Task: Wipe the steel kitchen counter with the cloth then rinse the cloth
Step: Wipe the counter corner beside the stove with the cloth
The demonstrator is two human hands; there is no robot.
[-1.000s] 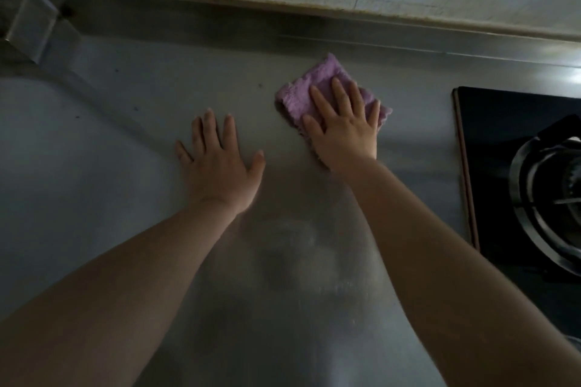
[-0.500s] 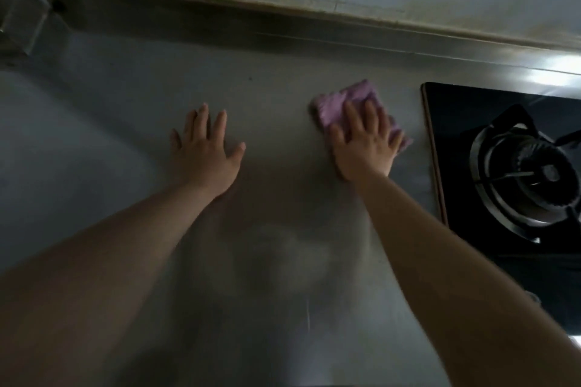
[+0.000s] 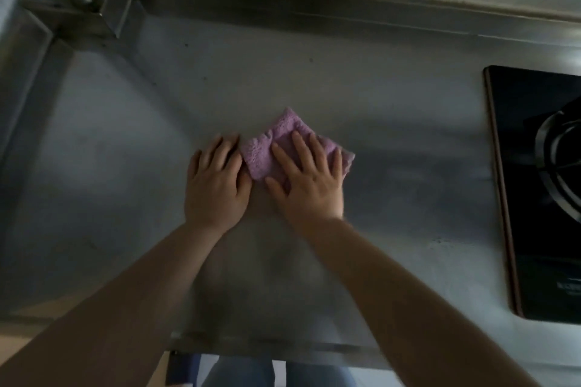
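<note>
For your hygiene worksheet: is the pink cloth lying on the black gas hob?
No, the pink cloth lies on the steel counter, under the right hand.

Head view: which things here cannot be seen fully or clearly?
- Cloth: partly covered by the right hand.
- Stove: cut off by the right edge.
- Counter under the left hand and arms: hidden.
- Stove lettering: too blurred to read.

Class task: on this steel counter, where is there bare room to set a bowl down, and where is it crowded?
Bare steel lies between the right hand and the black stove, and left of the left hand toward the steel frame. The middle is crowded: both hands sit together at the pink cloth.
</note>
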